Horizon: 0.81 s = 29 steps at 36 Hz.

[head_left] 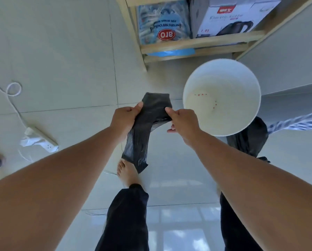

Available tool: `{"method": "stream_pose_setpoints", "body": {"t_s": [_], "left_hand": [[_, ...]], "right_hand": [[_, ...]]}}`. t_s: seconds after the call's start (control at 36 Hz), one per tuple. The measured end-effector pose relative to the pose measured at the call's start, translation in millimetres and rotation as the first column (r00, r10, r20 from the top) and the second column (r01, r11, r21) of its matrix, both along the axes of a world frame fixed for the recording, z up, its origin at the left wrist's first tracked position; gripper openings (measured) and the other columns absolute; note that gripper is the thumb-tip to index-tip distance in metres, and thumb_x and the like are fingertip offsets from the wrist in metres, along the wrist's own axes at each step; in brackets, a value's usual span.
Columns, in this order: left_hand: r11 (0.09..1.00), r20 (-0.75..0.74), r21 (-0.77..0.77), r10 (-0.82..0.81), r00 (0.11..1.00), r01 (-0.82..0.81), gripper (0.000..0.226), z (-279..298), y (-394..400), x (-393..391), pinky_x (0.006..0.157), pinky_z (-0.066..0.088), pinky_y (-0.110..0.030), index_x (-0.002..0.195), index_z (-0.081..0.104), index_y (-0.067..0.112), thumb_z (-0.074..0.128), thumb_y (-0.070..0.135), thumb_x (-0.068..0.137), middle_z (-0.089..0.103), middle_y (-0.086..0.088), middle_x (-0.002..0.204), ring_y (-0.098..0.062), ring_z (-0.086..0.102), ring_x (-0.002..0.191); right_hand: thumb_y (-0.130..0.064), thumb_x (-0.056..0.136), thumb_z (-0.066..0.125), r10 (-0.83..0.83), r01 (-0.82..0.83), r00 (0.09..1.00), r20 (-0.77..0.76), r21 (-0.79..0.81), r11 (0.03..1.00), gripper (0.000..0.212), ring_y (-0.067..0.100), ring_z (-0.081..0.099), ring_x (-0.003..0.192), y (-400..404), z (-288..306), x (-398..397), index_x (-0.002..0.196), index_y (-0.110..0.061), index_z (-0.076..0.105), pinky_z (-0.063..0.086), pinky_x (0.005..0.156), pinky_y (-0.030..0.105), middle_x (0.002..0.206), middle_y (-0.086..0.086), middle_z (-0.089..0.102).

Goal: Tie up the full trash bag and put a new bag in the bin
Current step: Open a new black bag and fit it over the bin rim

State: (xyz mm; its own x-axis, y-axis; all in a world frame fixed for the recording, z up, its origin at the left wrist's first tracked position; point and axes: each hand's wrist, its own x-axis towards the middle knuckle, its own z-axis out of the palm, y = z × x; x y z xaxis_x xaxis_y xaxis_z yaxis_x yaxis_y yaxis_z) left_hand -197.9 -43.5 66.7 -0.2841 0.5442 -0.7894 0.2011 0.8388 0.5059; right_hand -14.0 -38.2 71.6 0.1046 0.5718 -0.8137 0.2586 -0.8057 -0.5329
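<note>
While it hangs folded above the pale tiled floor (61, 60), the thin black plastic trash bag (144, 127) is pinched at its top by both hands: left hand (124, 118) on one edge, right hand (184, 122) on the other, thumbs on top. Just right of it sits the round white plastic bin (249, 113), nothing inside. Behind the bin, touching it, there's a full black trash bag (251, 140). Further out, a wooden shelf (196, 42) and a white power strip (41, 140).
</note>
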Motion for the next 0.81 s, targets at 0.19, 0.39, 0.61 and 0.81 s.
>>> {"method": "stream_pose_setpoints", "body": {"t_s": [0.19,0.39,0.61,0.81], "left_hand": [[0.998,0.064,0.056,-0.032,0.997,0.028,0.046,87.8,12.4,13.8,0.059,0.049,-0.030,0.080,0.070,0.000,0.070,0.046,0.083,0.064,-0.012,0.071,-0.022,0.059,0.063],[0.996,0.099,-0.023,0.085,0.991,-0.083,0.040,116.6,12.7,37.6,0.046,0.025,-0.023,0.070,0.045,0.013,0.057,0.043,0.093,0.036,-0.005,0.055,-0.015,0.030,0.043],[0.966,-0.306,-0.147,-0.250,0.919,0.214,0.035,107.3,5.1,36.4,0.077,0.057,-0.036,0.087,0.067,0.008,0.052,0.039,0.093,0.070,-0.011,0.085,-0.033,0.070,0.085],[0.969,0.101,0.045,-0.248,0.964,0.245,0.063,126.5,20.5,101.6,0.095,0.049,-0.038,0.110,0.061,0.024,0.048,0.078,0.078,0.067,0.000,0.104,-0.021,0.065,0.097]], "right_hand": [[-0.025,0.092,0.063,-0.072,0.074,0.993,-0.098,0.024,0.997,0.024,0.027,0.070,0.080,22.7,83.6,28.8,0.077,-0.007,0.063,0.062,0.072,0.041,0.091,0.016,0.066],[-0.029,0.097,0.056,-0.431,0.429,0.884,-0.183,-0.055,0.902,0.025,0.018,0.065,0.062,34.0,119.8,64.5,0.090,-0.006,0.065,0.062,0.063,0.037,0.079,0.010,0.066],[-0.038,0.099,0.048,-0.447,0.445,0.889,-0.098,-0.047,0.894,0.030,0.018,0.068,0.075,34.5,129.5,105.2,0.084,-0.016,0.063,0.051,0.046,0.024,0.087,0.006,0.069],[-0.043,0.094,0.056,-0.424,0.416,0.889,-0.171,-0.082,0.905,0.031,0.027,0.068,0.094,38.2,123.1,111.0,0.089,-0.012,0.063,0.061,0.075,0.039,0.103,0.011,0.071]]}}
